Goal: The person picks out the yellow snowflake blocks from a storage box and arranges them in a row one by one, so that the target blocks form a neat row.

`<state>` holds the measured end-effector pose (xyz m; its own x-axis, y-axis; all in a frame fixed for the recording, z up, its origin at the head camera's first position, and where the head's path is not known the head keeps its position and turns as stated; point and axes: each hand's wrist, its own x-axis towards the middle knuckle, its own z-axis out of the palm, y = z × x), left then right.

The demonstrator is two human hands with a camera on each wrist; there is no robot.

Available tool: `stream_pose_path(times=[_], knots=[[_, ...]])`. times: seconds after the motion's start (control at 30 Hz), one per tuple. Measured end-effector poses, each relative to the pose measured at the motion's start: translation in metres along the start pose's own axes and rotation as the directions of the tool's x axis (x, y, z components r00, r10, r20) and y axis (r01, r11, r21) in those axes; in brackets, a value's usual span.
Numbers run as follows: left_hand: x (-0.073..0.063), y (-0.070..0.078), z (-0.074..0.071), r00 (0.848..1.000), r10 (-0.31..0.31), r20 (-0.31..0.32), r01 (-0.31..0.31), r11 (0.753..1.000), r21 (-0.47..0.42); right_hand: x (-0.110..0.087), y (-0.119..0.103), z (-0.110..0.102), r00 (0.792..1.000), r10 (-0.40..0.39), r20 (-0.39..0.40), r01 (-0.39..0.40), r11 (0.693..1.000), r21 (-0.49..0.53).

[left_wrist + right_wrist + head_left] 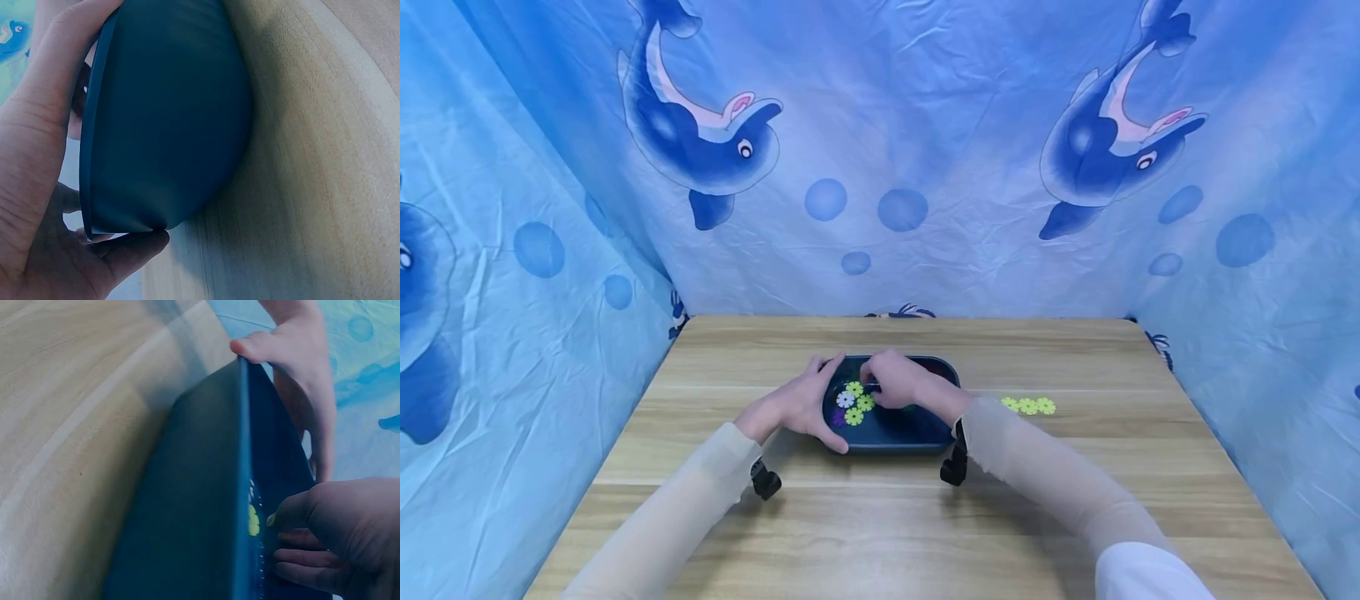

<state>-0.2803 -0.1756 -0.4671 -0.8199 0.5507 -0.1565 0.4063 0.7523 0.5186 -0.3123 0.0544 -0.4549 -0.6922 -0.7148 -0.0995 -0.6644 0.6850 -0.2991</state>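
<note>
Behind and at both sides, a blue printed curtain (865, 125). In front of it, a wooden desk (865, 525). Near the middle of the desk, a dark tray (895, 429) with rounded corners. Around its left end, the left hand (805, 404), with fingers spread wide and grasping the tray, thumb at the near edge. Inside the tray, the right hand (895, 379), with fingers bent; cannot tell whether grasping something or not. In the left part of the tray, close together, three yellow-green flower-shaped pieces (865, 402), one white piece (846, 400) and one purple piece (838, 417). On the desk, to the right of the tray, three more yellow-green pieces (1027, 406), side by side in a row.
</note>
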Motion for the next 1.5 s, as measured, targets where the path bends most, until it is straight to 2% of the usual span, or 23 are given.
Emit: stream_pose_path(times=[0.37, 0.57, 0.97, 1.2, 1.4, 1.5], knots=[[0.0, 0.0, 0.0, 1.0, 0.0, 0.019, -0.001, 1.0, 0.006, 0.005, -0.003, 0.024, 0.999, -0.037, 0.001, 0.037, 0.994, -0.098], [0.001, -0.002, -0.001, 1.0, 0.002, 0.012, -0.002, 1.0, 0.022, 0.007, -0.003, 0.029, 0.999, -0.051, -0.008, 0.049, 0.988, -0.147], [-0.001, -0.001, 0.0, 1.0, -0.007, 0.008, 0.007, 1.0, 0.021, 0.005, -0.005, 0.029, 1.0, 0.018, -0.024, -0.019, 0.999, -0.032], [-0.001, -0.001, 0.0, 1.0, -0.011, 0.007, 0.011, 1.0, 0.013, -0.001, -0.001, 0.02, 0.997, 0.005, -0.076, -0.007, 0.999, -0.033], [-0.002, -0.002, 0.001, 0.999, -0.035, 0.018, 0.035, 0.999, -0.003, -0.012, 0.001, -0.002, 0.995, 0.036, -0.089, -0.033, 0.999, 0.034], [0.0, 0.0, 0.001, 0.999, -0.037, 0.019, 0.037, 0.999, -0.006, -0.022, 0.006, -0.013, 0.991, 0.051, -0.12, -0.047, 0.998, 0.039]])
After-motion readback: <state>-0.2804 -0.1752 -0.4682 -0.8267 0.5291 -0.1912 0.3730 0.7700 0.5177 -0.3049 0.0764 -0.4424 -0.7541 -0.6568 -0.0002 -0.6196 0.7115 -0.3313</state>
